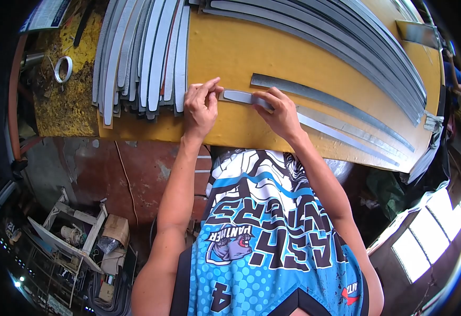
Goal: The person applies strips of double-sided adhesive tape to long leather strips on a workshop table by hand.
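Note:
My left hand [201, 108] is over the yellow table near its front edge, thumb and fingers drawn together. Whatever may be between those fingertips is too small to tell. Just right of it lies the rounded end of a long light grey strip [236, 96]. My right hand [278, 109] grips this strip a short way from that end, fingers bent over it. The strip runs on under the hand toward the right. Behind my right hand a dark grey curved strip [325, 98] lies apart on the table, with a paler strip [354, 129] between the two.
A thick row of grey strips [141, 52] lies at the left of the yellow table [225, 47]. More long curved strips [341, 39] are stacked along the back. A white tape roll [63, 69] sits at far left. Below stand a wooden frame [72, 226] and a cardboard box [115, 231].

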Available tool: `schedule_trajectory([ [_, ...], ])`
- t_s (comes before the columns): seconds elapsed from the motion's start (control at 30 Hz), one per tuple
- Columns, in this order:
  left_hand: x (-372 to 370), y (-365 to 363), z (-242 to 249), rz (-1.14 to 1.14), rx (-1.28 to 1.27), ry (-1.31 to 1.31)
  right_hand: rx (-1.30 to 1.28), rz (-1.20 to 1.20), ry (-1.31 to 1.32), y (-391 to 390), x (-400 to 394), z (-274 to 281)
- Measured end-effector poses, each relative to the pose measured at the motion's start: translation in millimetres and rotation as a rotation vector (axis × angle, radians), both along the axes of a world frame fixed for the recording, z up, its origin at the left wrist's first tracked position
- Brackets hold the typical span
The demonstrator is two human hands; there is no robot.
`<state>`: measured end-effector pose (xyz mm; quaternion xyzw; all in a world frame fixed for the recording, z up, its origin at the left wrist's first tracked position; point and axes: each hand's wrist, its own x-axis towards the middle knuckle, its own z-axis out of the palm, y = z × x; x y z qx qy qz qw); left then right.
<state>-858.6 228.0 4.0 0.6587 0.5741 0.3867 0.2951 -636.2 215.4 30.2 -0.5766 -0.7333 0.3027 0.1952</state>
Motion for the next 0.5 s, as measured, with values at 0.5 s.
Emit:
schedule_trajectory([
  [0.5, 0.9, 0.1, 0.6, 0.003, 0.024, 0.021, -0.002, 0.004, -0.003, -0.3, 0.2, -1.0],
])
